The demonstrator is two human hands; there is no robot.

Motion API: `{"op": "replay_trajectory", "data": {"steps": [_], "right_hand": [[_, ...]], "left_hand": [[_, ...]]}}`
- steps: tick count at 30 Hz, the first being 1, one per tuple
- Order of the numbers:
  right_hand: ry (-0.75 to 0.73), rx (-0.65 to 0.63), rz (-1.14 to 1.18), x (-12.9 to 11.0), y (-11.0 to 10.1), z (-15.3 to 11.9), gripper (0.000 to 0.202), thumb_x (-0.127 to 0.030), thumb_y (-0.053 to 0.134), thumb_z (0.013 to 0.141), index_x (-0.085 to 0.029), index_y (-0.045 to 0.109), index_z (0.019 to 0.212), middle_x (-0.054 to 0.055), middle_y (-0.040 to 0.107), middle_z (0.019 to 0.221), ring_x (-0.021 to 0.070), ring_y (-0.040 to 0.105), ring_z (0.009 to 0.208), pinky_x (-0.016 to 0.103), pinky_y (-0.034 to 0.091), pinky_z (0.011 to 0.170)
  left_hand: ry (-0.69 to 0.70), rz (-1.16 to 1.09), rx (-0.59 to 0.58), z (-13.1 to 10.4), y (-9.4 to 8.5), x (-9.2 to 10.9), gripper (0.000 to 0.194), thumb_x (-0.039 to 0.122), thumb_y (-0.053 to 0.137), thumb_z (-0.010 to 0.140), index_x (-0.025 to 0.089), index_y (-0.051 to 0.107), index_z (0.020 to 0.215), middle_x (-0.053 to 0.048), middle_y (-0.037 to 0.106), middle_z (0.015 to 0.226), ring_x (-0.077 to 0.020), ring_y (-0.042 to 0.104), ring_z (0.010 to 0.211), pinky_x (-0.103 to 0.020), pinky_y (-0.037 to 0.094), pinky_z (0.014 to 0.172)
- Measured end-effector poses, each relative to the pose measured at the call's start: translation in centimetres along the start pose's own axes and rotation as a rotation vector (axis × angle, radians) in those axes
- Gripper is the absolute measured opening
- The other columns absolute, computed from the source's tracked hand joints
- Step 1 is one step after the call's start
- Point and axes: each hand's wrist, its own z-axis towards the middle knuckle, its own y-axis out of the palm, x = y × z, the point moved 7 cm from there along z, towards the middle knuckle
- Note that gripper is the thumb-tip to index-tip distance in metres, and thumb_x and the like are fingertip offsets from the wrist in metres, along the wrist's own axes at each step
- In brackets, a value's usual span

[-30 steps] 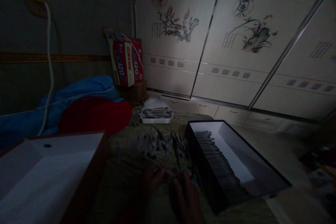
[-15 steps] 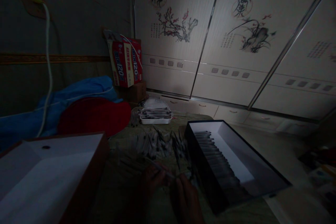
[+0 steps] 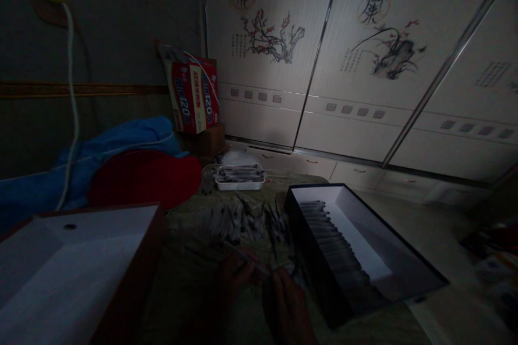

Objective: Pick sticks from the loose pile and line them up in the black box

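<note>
I see an open tray (image 3: 81,259) near left. Beside it my left hand (image 3: 234,276) and right hand (image 3: 285,302) together pinch a thin stick (image 3: 247,256), near a stick pile (image 3: 246,221). A black box (image 3: 356,259) sits right.

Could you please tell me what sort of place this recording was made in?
Probably a dim room in a home, used for handwork: sliding wardrobe doors painted with ink blossoms, blue bedding by the wall, and a cloth-covered table strewn with small sticks.
</note>
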Motion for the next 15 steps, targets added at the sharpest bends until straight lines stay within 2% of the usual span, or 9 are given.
{"op": "replay_trajectory", "data": {"steps": [3, 7, 12, 15], "right_hand": [[0.031, 0.017, 0.031, -0.4, -0.3, 0.0, 0.041, -0.054, 0.031, 0.090, -0.026, 0.058, 0.078, -0.001, 0.059, 0.060, 0.0136, 0.056, 0.052, 0.020, 0.041, 0.050], [0.028, -0.057, 0.068, -0.8, 0.1, 0.0, 0.039, -0.053, 0.033, 0.090, -0.024, 0.058, 0.080, -0.001, 0.059, 0.060, 0.0133, 0.055, 0.051, 0.020, 0.040, 0.048], [0.078, 0.066, 0.010, -0.1, -0.2, -0.4, 0.049, -0.060, 0.027, 0.088, -0.028, 0.061, 0.073, 0.001, 0.060, 0.058, 0.0164, 0.056, 0.054, 0.022, 0.043, 0.052], [0.089, 0.057, 0.003, 0.2, 0.1, -0.4, 0.050, -0.061, 0.027, 0.088, -0.027, 0.062, 0.077, 0.001, 0.062, 0.061, 0.0166, 0.058, 0.057, 0.022, 0.043, 0.053]], "left_hand": [[-0.036, -0.010, 0.050, 0.0, -0.2, -0.1, 0.027, 0.041, 0.070, 0.061, 0.018, 0.061, 0.072, -0.002, 0.068, 0.060, -0.0189, 0.065, 0.059, -0.030, 0.052, 0.058], [-0.024, 0.033, 0.043, -0.1, -0.1, 0.3, 0.022, 0.039, 0.067, 0.064, 0.019, 0.061, 0.071, -0.001, 0.068, 0.060, -0.0182, 0.065, 0.059, -0.029, 0.051, 0.058], [0.018, 0.056, -0.005, -0.2, 0.1, 0.6, 0.025, 0.042, 0.068, 0.064, 0.019, 0.061, 0.072, -0.001, 0.069, 0.062, -0.0178, 0.065, 0.058, -0.028, 0.051, 0.058], [0.016, 0.061, -0.003, -0.3, 0.1, 0.6, 0.024, 0.042, 0.066, 0.066, 0.020, 0.061, 0.072, -0.001, 0.069, 0.063, -0.0175, 0.065, 0.059, -0.029, 0.052, 0.060]]}}
